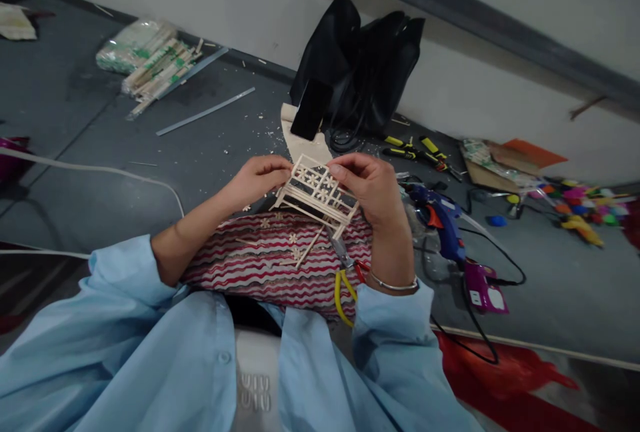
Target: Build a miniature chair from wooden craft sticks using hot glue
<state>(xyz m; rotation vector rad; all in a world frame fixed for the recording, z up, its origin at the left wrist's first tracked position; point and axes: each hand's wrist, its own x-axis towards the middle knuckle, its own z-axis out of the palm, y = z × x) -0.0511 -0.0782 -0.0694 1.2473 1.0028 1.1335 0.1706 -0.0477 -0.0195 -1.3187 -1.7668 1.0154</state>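
Observation:
Between my two hands is a small frame of pale wooden sticks (pixel 317 200), like a miniature bench, with several flower-shaped wooden pieces set in its lattice. My left hand (pixel 263 179) pinches its left side. On the upper right side, my right hand (pixel 370 185) grips it with thumb and fingers. Beneath lies a striped red and white cushion (pixel 230 265). More flower pieces (pixel 293 239) and loose sticks (pixel 310 249) rest on it. Scissors with yellow and red handles (pixel 345 292) lie by my right wrist, their blades partly under the wooden frame.
A phone (pixel 313 110) leans against a black bag (pixel 360 65). To the right are pliers (pixel 400 149), a blue glue gun (pixel 443 219) with cables, a purple power block (pixel 485 287) and colourful pompoms (pixel 575 202). Bagged sticks (pixel 160 69) and a metal strip (pixel 205 112) lie left.

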